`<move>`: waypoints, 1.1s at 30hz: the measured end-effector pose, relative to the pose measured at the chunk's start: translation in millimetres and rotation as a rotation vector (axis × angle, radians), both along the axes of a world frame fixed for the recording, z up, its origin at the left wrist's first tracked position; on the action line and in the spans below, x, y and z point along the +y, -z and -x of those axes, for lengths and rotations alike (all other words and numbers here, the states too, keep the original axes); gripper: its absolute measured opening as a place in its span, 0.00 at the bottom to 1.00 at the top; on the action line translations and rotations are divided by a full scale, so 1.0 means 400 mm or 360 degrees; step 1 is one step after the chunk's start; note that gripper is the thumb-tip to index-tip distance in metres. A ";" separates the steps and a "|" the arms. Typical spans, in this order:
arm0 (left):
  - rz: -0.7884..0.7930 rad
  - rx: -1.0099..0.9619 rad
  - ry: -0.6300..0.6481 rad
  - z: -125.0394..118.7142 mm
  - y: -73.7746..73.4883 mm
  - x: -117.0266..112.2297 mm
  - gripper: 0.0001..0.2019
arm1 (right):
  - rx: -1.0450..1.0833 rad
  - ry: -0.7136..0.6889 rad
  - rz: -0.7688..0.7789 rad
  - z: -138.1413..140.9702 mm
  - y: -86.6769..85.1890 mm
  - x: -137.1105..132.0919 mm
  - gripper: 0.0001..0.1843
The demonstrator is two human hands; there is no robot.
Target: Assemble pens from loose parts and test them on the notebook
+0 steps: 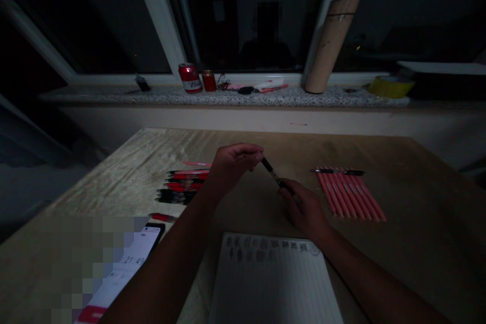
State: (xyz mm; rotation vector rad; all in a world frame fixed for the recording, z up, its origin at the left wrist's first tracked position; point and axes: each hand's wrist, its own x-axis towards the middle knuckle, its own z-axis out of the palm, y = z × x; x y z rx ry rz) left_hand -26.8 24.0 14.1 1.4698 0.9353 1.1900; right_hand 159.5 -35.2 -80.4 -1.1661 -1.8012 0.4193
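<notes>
Both hands hold one black pen [274,174] with a see-through middle, slanted above the table. My left hand [237,158] pinches its upper end between thumb and fingers. Around its lower end the fingers of my right hand [306,207] are closed. Below them lies a lined notebook [275,288] with rows of dark scribbled marks near its top edge. Right of my right hand, several pink pencils [351,195] lie side by side, with a dark pen [339,172] across their upper ends. Several red and black pens [180,185] sit behind my left forearm, which partly hides them.
A lit phone [125,263] lies at lower left, near a red pen [161,217]. On the granite sill [235,99] stand a red can [190,78], a small red jar [209,81], a tall tan cylinder [330,48] and a yellow tape roll [391,87]. The room is dim.
</notes>
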 end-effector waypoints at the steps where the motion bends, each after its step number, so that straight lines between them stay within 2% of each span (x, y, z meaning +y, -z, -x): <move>1: 0.0007 0.0002 -0.0009 -0.001 0.000 0.000 0.10 | 0.0008 0.0005 -0.0011 0.000 -0.001 0.000 0.13; 9: 0.0063 -0.0034 -0.0152 -0.017 0.005 -0.003 0.10 | -0.0009 0.0121 -0.0074 0.003 -0.004 -0.001 0.12; 20: 0.0166 -0.0130 -0.0269 -0.035 0.036 -0.001 0.14 | 0.0052 0.0203 -0.0070 0.003 0.001 -0.002 0.09; 26: 0.0237 -0.0265 -0.0269 -0.041 0.048 -0.010 0.14 | 0.0063 0.0257 -0.0071 0.005 -0.004 -0.006 0.04; 33: 0.0255 -0.0305 -0.0213 -0.041 0.054 -0.009 0.14 | 0.0042 0.0248 -0.0066 0.004 -0.005 -0.008 0.06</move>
